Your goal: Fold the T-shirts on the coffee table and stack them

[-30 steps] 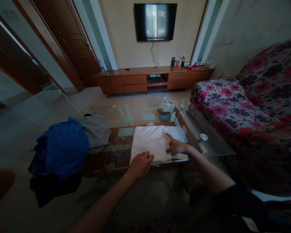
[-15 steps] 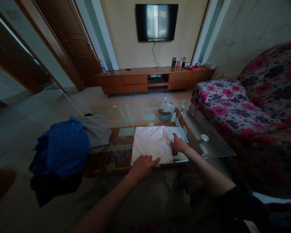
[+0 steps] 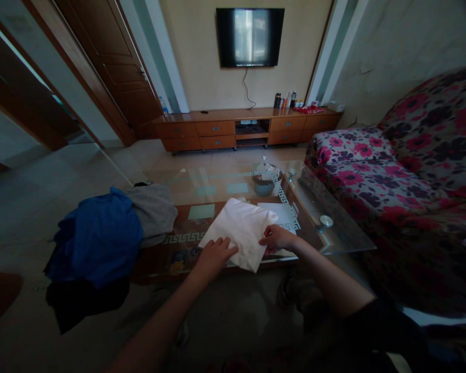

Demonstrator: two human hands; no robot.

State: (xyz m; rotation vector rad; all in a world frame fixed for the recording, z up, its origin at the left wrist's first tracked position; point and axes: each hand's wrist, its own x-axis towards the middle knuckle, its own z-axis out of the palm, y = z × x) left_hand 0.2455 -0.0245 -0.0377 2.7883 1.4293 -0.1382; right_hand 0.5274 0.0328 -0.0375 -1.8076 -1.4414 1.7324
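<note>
Pinching the right edge of the folded white cloth [image 3: 236, 225] here, with fingers and thumb of the right hand [image 3: 277, 239] drawn narrow! Resting on its near left side with the left hand [image 3: 217, 254], fingers loosely spread. Laid askew, near the glass table's [image 3: 351, 241] near edge, one corner poking past it. Heaped at left: blue clothes [image 3: 104, 235], beside grey cloth [image 3: 155, 207].

No text, brand, number or sign can be read; the bottles and cans [image 3: 285, 100] on the wooden cabinet [image 3: 213, 127] are too small for any label to be made out, as is the bottle [image 3: 163, 106] at its left end; the glass tabletop [image 3: 347, 242] shows a key-pattern border [image 3: 184, 237] (ornament rather than lettering).
</note>
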